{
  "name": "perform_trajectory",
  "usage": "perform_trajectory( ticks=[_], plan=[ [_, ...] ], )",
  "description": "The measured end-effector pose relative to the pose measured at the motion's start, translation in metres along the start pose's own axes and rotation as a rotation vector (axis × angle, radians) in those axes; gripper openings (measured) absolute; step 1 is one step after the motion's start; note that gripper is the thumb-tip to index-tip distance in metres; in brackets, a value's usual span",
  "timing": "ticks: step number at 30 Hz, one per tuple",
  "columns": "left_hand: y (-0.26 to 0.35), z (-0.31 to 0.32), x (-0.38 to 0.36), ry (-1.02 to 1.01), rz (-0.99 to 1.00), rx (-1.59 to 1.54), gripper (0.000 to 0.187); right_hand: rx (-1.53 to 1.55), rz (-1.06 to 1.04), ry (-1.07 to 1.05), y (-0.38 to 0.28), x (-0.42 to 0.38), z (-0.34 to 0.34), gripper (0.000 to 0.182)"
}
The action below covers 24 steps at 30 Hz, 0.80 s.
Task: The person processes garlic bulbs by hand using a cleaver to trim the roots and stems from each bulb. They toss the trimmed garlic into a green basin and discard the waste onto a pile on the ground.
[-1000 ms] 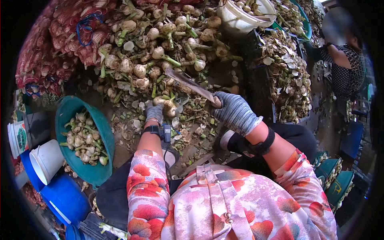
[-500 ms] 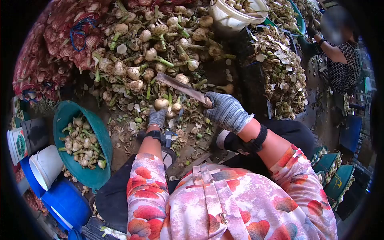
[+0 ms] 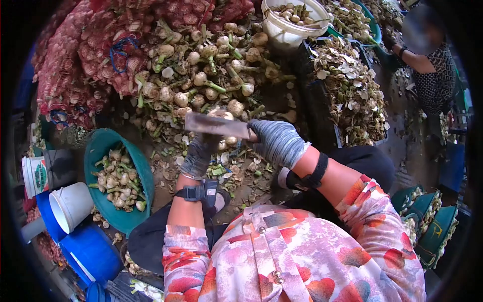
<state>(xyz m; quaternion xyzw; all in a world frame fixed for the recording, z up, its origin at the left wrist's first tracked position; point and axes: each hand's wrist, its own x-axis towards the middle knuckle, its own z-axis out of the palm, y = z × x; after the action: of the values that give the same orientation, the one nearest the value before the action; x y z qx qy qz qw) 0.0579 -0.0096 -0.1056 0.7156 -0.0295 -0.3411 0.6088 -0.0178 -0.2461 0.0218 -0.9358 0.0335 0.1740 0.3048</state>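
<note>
My right hand (image 3: 279,142), in a grey glove, is closed round the handle of a wide-bladed knife (image 3: 214,125). The blade points left and lies over the fingers of my left hand (image 3: 198,155). That hand is also gloved, and its fingertips are partly hidden behind the blade. A pale bulb (image 3: 220,114) shows just above the blade, at my left fingers. Whether they grip it is blurred. Ahead lies a large heap of bulbs with green stems (image 3: 201,79). Trimmed stem pieces and peel (image 3: 221,171) lie on the ground below my hands.
A green basin (image 3: 143,176) of bulbs stands at the left, near white and blue buckets (image 3: 70,206). Red net sacks (image 3: 75,60) are at upper left. A white bucket (image 3: 289,35) and a crate of peelings (image 3: 352,90) stand ahead right. Another person (image 3: 427,65) is at upper right.
The knife has swung down and left, from slanting to nearly level, over my left fingers. My left hand has moved slightly lower. The whole view has shifted a little, with the left-side objects further right.
</note>
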Motion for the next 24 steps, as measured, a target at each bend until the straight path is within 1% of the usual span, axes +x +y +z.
perform_trajectory(
  ticks=[2,3,4,5,6,7,8,9,10,11,12,15,18,19,21,22,23,24],
  plan=[
    [-0.001,-0.013,-0.017,0.108,0.935,1.194,0.052,-0.115,-0.176,0.028,-0.004,-0.009,0.002,0.029],
    [-0.009,-0.014,-0.025,0.157,0.914,1.057,0.048,-0.105,-0.216,0.033,-0.009,-0.014,0.001,0.025],
    [-0.021,-0.015,-0.033,0.205,0.892,0.918,0.044,-0.099,-0.226,0.037,-0.014,-0.019,-0.001,0.025],
    [-0.032,-0.024,-0.043,0.231,0.703,1.059,0.037,-0.107,-0.266,-0.005,-0.018,-0.023,-0.003,0.023],
    [-0.018,-0.019,-0.059,0.252,0.72,1.081,0.036,-0.115,-0.305,-0.048,-0.02,-0.027,-0.003,0.021],
    [-0.011,-0.017,-0.069,0.283,0.726,1.183,0.037,-0.102,-0.307,-0.053,-0.022,-0.03,-0.001,0.018],
    [-0.007,-0.015,-0.075,0.313,0.732,1.284,0.037,-0.098,-0.309,-0.051,-0.023,-0.033,-0.001,0.018],
    [-0.005,-0.014,-0.08,0.323,0.72,1.29,0.037,-0.095,-0.362,-0.001,-0.024,-0.036,-0.003,0.017],
    [-0.004,-0.012,-0.084,0.321,0.705,1.257,0.037,-0.094,-0.415,0.049,-0.025,-0.039,-0.005,0.016],
    [-0.003,-0.01,-0.086,0.314,0.691,1.217,0.037,-0.085,-0.435,0.056,-0.026,-0.04,-0.006,0.017],
    [-0.002,-0.008,-0.088,0.307,0.685,1.181,0.037,-0.085,-0.436,0.055,-0.027,-0.042,-0.008,0.017],
    [0.002,-0.002,-0.092,0.284,0.674,1.083,0.037,-0.109,-0.389,0.012,-0.032,-0.045,-0.007,0.026],
    [0.003,0.002,-0.093,0.249,0.659,0.993,0.038,-0.098,-0.375,0.015,-0.033,-0.048,-0.004,0.026],
    [0.002,0.003,-0.093,0.236,0.644,0.958,0.038,-0.089,-0.421,0.026,-0.03,-0.047,0.0,0.025],
    [0.001,0.004,-0.095,0.212,0.562,0.8,0.038,-0.098,-0.401,0.012,-0.03,-0.048,0.002,0.026],
    [0.0,0.006,-0.096,0.195,0.493,0.669,0.038,-0.104,-0.388,0.003,-0.03,-0.048,0.003,0.026],
    [0.001,0.002,-0.1,0.222,0.619,1.008,0.038,-0.105,-0.382,0.003,-0.03,-0.046,0.006,0.028],
    [-0.004,-0.002,-0.098,0.22,0.618,1.003,0.038,-0.107,-0.378,0.0,-0.03,-0.043,0.007,0.028]
  ],
)
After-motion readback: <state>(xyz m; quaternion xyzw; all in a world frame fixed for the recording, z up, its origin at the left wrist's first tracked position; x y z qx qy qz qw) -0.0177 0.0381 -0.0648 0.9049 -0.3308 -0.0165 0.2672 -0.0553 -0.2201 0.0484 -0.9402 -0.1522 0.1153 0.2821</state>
